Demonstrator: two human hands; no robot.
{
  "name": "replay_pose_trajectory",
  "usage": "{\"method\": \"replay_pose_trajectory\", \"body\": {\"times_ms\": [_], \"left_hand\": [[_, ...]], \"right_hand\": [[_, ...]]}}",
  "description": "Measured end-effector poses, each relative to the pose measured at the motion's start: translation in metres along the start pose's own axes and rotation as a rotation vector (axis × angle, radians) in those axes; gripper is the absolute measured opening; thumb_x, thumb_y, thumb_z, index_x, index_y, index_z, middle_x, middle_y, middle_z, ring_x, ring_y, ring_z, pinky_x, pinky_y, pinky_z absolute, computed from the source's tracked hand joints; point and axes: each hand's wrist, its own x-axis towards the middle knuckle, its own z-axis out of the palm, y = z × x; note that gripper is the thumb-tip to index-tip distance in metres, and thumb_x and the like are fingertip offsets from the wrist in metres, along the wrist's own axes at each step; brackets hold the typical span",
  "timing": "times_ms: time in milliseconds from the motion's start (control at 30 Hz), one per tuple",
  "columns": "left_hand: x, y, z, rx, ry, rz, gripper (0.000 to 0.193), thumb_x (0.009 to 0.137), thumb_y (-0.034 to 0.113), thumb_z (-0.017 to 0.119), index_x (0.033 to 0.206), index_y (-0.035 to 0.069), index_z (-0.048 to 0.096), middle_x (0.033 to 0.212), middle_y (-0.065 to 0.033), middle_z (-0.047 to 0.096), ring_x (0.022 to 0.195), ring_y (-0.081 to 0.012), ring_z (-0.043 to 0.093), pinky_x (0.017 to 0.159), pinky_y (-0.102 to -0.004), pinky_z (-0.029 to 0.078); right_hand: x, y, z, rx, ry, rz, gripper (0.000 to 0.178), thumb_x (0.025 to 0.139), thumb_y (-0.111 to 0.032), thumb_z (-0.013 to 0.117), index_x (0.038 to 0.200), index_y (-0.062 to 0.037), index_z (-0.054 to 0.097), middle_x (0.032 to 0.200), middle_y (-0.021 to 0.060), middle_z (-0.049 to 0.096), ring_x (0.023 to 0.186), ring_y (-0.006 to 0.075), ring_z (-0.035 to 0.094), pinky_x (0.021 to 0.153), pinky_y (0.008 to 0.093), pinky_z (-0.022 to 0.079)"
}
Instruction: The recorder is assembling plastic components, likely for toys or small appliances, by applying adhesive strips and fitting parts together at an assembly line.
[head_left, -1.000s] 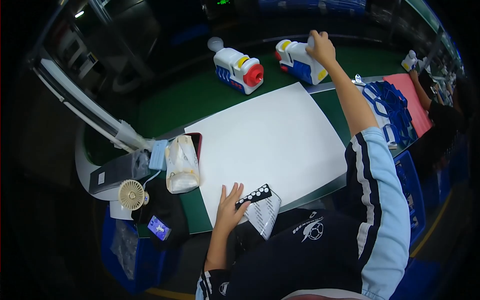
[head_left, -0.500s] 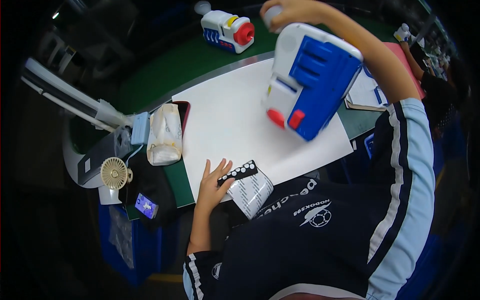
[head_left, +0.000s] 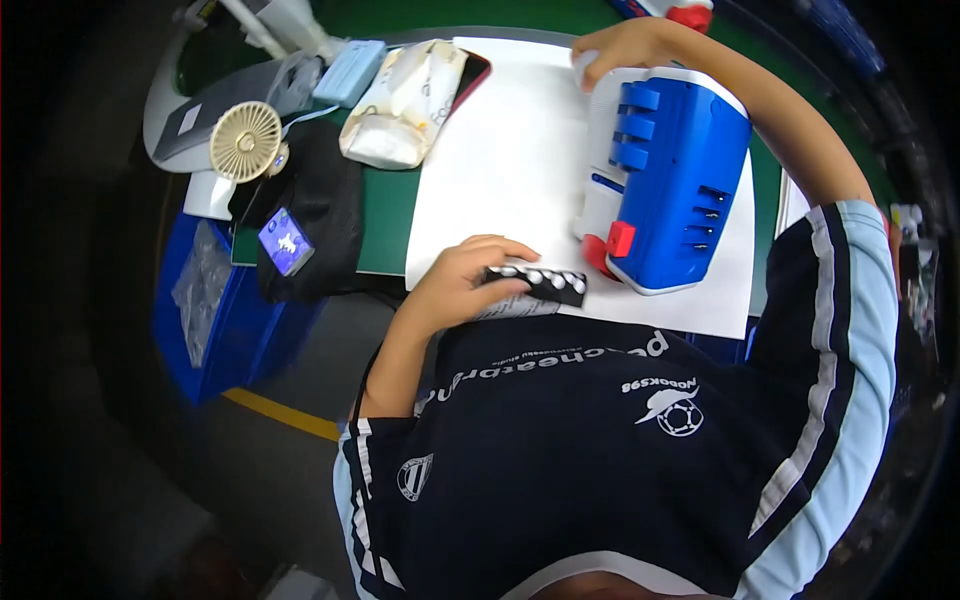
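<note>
My right hand is closed on the pale knob at the far end of a blue and white plastic toy. The toy is tilted over the white sheet, its blue side facing up. A red tab shows at its near end, and several dark slots line the blue face. Closer to my body, my left hand pinches a black strip with white round dots between thumb and fingers. A printed grey-and-white sheet hangs under that strip, mostly hidden by it and by my shirt.
A white sheet covers the green table. To the left lie a soft tissue pack, a light blue box, a small beige fan and a phone-like purple screen. A blue bin stands below the table edge.
The view has shifted. My right hand has turned the toy so its slotted blue face shows, closer to my body. My left hand has tilted the strip, hiding most of the printed sheet.
</note>
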Motion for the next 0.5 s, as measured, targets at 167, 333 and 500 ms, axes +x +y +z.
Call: {"method": "replay_pose_trajectory", "body": {"times_ms": [167,333,500], "left_hand": [[0.014,0.053,0.004,0.004,-0.136,0.314,0.033,0.065,0.017,0.071,0.053,0.007,0.042,0.106,-0.0131,0.058,0.113,-0.0335,0.046,0.097,-0.05,0.027],[0.062,0.088,0.023,0.105,-0.163,0.372,0.028,0.068,0.029,0.069,0.057,0.009,0.055,0.119,-0.0087,0.055,0.126,-0.0317,0.033,0.103,-0.0545,0.01],[0.098,0.075,0.035,0.152,-0.081,0.334,0.023,0.075,0.031,0.062,0.072,0.008,0.061,0.116,-0.0067,0.057,0.126,-0.0293,0.033,0.104,-0.0526,0.006]], "right_hand": [[0.035,0.031,0.0,-0.022,-0.082,-0.023,0.084,0.065,-0.04,0.064,0.132,-0.0029,0.03,0.136,0.0237,0.026,0.126,0.0411,0.026,0.102,0.0465,0.027],[0.041,0.056,-0.01,0.39,-0.256,0.072,0.052,0.069,-0.027,0.065,0.112,-0.0041,0.049,0.109,0.0153,0.048,0.098,0.0271,0.045,0.085,0.0383,0.039],[0.038,0.052,-0.019,0.509,-0.231,-0.016,0.024,0.077,-0.021,0.063,0.096,-0.0048,0.063,0.097,0.0095,0.063,0.084,0.0177,0.059,0.079,0.0333,0.045]]}}
